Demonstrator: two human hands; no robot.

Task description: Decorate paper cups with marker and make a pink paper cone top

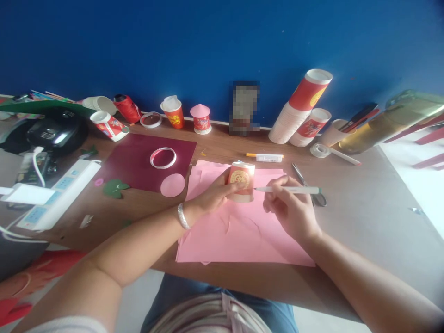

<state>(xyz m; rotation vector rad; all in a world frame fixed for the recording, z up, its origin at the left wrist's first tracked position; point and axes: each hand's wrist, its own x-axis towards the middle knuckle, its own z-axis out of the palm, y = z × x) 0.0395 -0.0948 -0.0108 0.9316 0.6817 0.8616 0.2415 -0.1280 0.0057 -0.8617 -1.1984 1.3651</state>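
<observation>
My left hand (pixel 217 189) is closed around a red paper cup (pixel 242 178) with a gold round print, held above a stack of pink paper (pixel 222 236). In my right hand (pixel 291 206) is a slim white pen (pixel 301 190), gripped like a writing tool. Its tip points left and sits close to the cup's right side; whether it touches I cannot tell. Partly behind my right hand lie scissors (pixel 319 199). Left of the paper rest a pink paper circle (pixel 172 185) and a white ring (pixel 163 158) on a dark red sheet (pixel 138 162).
Tall stacked paper cups (pixel 294 108) lean at the back right, near a tape roll (pixel 319 150). A small cup with a pink cone roof (pixel 200 120) stands at the back. A marker (pixel 268 157) lies behind the paper. At left are a power strip (pixel 58 196) and green paper scraps (pixel 115 188).
</observation>
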